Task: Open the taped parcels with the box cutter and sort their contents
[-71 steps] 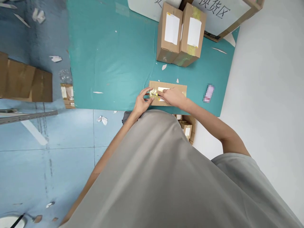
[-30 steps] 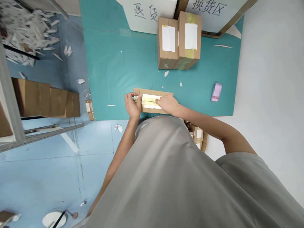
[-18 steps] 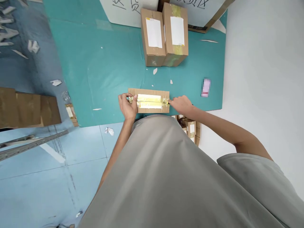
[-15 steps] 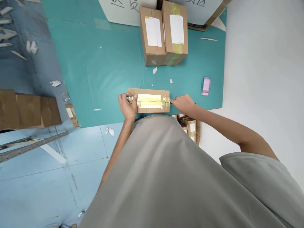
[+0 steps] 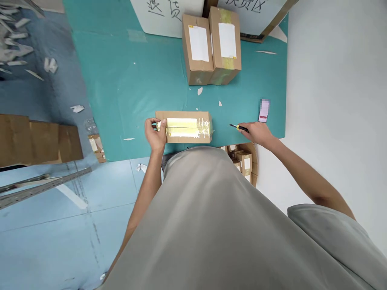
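A taped cardboard box lies on the green table close to my body, with shiny yellowish tape along its top. My left hand grips the box's left end, thumb on top and fingers at the far side. To the right of the box, my right hand is closed around a utility knife. Its black and yellow handle shows, and the blade points left, apart from the box.
Two labelled cardboard boxes stand side by side at the back, before white boards with writing. A phone lies near the right edge. Paper scraps dot the table. Small boxes sit below its front edge.
My right hand has drawn the utility knife away from the box's right end, to the right. The box and my left hand have shifted slightly left.
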Tool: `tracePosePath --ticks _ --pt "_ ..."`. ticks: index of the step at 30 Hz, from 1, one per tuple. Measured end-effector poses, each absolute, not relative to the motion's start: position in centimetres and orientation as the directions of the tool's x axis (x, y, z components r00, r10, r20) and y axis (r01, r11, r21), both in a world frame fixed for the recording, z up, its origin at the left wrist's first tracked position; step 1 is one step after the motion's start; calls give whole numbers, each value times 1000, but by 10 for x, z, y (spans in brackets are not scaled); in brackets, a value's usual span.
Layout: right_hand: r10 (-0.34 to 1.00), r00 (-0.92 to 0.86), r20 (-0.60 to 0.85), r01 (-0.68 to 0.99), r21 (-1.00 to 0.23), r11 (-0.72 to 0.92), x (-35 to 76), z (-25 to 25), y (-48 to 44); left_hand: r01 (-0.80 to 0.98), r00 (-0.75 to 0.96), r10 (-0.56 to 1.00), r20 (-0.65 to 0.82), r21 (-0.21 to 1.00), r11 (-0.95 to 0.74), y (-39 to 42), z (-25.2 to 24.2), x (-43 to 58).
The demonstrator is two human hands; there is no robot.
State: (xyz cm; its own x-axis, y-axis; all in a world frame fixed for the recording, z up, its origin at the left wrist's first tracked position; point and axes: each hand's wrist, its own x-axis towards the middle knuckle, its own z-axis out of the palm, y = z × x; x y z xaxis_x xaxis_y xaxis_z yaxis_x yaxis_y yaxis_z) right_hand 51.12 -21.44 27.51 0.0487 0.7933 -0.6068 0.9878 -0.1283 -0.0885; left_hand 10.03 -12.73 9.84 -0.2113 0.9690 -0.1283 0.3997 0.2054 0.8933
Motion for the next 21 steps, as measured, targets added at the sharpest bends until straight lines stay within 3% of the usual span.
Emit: tracePosePath --ticks 2,5,7,9,12,16,21 --pt "793 149 -591 839 -349 -418 507 247 -215 371 -213 967 -143 904 215 -125 97 96" --pt "711 291 -640 377 -606 -700 477 203 -209 373 -232 962 -145 900 226 -125 99 96" --pt "648 301 -699 146 -638 -756 451 181 -205 387 -250 959 -135 894 227 -127 100 95" --pt "590 254 -766 35 -602 -797 427 169 -204 400 -268 955 -129 886 232 -129 101 91" --pt "567 233 -790 -29 -589 -808 407 167 -205 425 -302 944 -129 869 255 -132 99 83" --pt "647 356 -674 -63 -708 -704 413 183 -205 424 -282 941 -188 855 298 -139 92 92" --pt "767 458 -449 201 -788 -582 456 216 -204 355 24 923 -385 866 352 -150 86 143"
